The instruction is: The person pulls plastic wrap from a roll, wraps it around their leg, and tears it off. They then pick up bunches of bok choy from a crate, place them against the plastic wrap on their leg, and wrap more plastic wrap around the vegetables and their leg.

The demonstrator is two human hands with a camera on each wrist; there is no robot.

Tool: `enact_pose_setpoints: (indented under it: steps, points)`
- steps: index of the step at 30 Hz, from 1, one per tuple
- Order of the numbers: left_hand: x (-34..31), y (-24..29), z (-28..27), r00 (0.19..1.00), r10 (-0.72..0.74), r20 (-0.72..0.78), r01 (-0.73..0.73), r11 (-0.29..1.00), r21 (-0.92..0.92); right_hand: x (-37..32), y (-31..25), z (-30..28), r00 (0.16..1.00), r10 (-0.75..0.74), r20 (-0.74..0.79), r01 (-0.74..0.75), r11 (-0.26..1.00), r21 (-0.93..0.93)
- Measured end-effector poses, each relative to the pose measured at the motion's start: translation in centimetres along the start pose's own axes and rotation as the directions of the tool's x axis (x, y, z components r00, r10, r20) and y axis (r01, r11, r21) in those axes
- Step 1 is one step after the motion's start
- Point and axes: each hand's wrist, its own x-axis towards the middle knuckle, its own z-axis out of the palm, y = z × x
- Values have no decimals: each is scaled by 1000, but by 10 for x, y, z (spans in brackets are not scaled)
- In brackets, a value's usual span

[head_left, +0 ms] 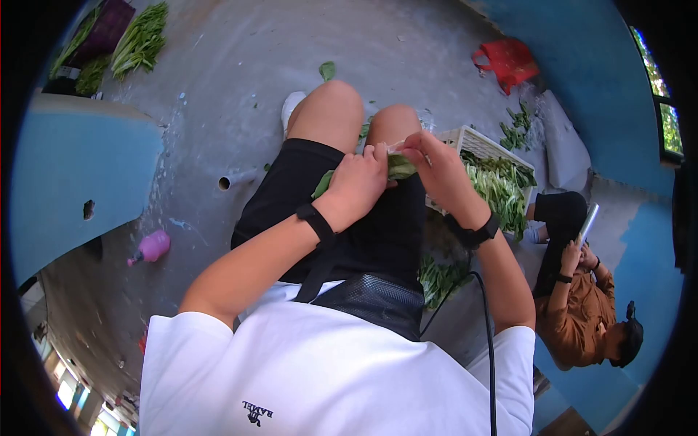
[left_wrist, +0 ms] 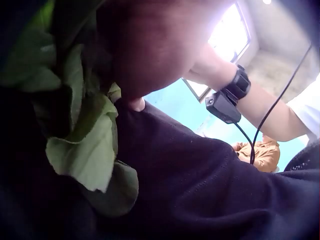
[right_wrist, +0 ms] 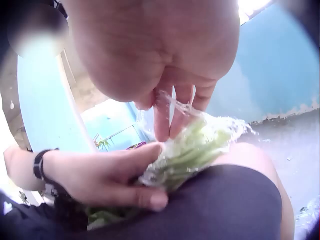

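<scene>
On my lap lies a bunch of leafy greens (head_left: 400, 167), its pale stems wrapped in clear plastic film (right_wrist: 175, 165). My left hand (head_left: 360, 182) grips the bunch, thumb along the near side in the right wrist view. Loose green leaves (left_wrist: 87, 145) hang out past this hand in the left wrist view. At the stem end, my right hand (head_left: 445, 174) pinches the edge of the film between thumb and fingers. Part of the film stretches up toward the right palm in the right wrist view; the thumb's tip is hidden there.
A white crate (head_left: 465, 138) of greens stands by my right knee, with more greens (head_left: 440, 280) on the floor behind it. A red bag (head_left: 507, 64) lies farther off. A person (head_left: 582, 312) sits at the right. A pink bottle (head_left: 153, 247) and a pipe (head_left: 236, 180) are left.
</scene>
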Motion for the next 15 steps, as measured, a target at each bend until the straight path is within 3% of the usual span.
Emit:
enact_pose_setpoints:
  steps: [1, 3, 4, 5, 7, 8, 10, 12, 15]
  points:
    - [6, 0, 2, 998, -22, 65, 20, 999, 35, -7, 4, 4, 1000, 4, -9, -5, 1000, -4]
    - [10, -11, -4, 993, 19, 116, -11, 998, -69, -22, 12, 13, 962, -264, -65, 251, 954, -164]
    - [12, -19, -8, 985, 67, 161, -33, 978, -206, -29, 9, 12, 970, -240, -26, 231, 954, -191]
    - [12, -24, -12, 984, 71, 162, -36, 978, -206, -34, 9, 11, 971, -239, -29, 229, 954, -192]
    - [13, -29, -21, 973, 145, 180, -55, 902, -428, -44, 14, 13, 949, -315, 2, 303, 913, -273]
    - [15, -29, -25, 959, 100, 267, 31, 895, -446, -46, 16, 16, 950, -312, -3, 299, 915, -270]
    - [16, -28, -24, 967, 76, 244, 48, 883, -467, -48, 22, 19, 897, -440, 52, 417, 800, -432]
    - [17, -24, -27, 974, 54, 220, 62, 870, -489, -49, 25, 20, 907, -421, 3, 385, 826, -413]
    - [14, -17, -33, 976, 71, 204, 0, 943, -332, -49, 27, 26, 928, -355, -113, 307, 901, -308]
